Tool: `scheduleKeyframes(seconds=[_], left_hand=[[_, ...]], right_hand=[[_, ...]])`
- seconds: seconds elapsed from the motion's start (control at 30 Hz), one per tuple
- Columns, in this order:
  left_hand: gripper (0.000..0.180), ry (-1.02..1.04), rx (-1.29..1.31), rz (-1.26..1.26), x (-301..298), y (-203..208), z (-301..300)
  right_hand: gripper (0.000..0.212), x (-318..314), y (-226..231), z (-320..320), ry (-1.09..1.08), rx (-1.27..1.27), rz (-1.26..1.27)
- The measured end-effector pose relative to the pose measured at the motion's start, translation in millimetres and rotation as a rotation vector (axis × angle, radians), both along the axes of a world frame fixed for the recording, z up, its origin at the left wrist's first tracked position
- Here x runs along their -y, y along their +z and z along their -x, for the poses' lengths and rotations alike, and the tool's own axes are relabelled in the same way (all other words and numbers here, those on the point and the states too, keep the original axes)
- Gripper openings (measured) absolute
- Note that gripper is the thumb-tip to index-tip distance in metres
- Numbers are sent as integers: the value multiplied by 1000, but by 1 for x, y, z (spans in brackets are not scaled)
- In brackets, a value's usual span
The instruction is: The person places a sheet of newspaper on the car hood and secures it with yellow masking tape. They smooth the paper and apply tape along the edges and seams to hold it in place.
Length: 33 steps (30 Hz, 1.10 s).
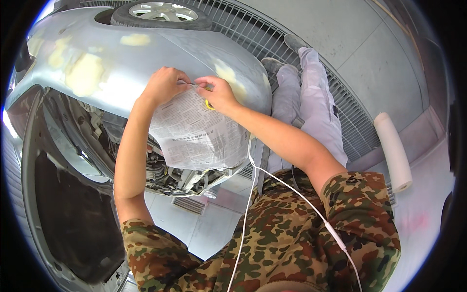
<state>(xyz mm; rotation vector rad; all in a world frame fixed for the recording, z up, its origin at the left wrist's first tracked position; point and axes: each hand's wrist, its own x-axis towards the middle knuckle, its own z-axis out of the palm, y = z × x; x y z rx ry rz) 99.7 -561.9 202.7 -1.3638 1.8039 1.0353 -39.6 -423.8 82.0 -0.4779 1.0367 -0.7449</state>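
While a white cord (318, 217) hangs over the spotted shirt (272, 228), two bare arms (130, 160) reach out to a silver car (160, 53). The right hand (220, 93) is closer in. Its grip is curled closed, and it seems to have hold of a yellow ring (209, 104), maybe a roll of tape. The left hand (168, 82) is just across from it. Its grip is pinched closed, and looks to hold one end of a thin strip (193, 84) between the two hands.

A newspaper sheet (194, 141) hangs over the car's front corner, beside the engine parts (185, 181), with its top edge near the hands. The step now looks like sticking that top edge down. The next move calls for a soft press along the edge while the sheet is kept flat, because thin paper can crease or rip.

Past the hands, the car has pale yellow patches (85, 75). Grey trousers (318, 92) show over a metal grating (360, 121), and a white roll (393, 151) is off to the right. Farthest away is a wheel (165, 12) with silver spokes.
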Motion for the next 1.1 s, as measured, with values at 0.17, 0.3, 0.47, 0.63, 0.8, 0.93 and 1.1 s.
scheduleKeyframes(seconds=[0.17, 0.3, 0.47, 0.63, 0.8, 0.93, 1.1], left_hand=[[19, -54, 17, 19, 1, -1, 3], [19, -90, 23, 49, 1, -1, 4], [19, -136, 67, 99, -5, -3, 0], [19, -159, 106, 142, -8, -7, -5], [18, -172, 97, 174, -10, -7, -8], [19, -170, 110, 180, -8, -4, -5], [19, -111, 167, 192, -7, -5, 0]], right_hand=[[23, 5, 4, 4, 38, -169, 82], [21, 7, 8, 5, 41, -180, 73], [16, 10, 9, 2, 31, -193, 89], [13, 12, 7, 2, 86, -210, 102], [13, 11, 8, -2, 100, -226, 100], [14, 17, 5, -1, 144, -228, 126], [18, 30, -2, 6, 303, -196, 45]])
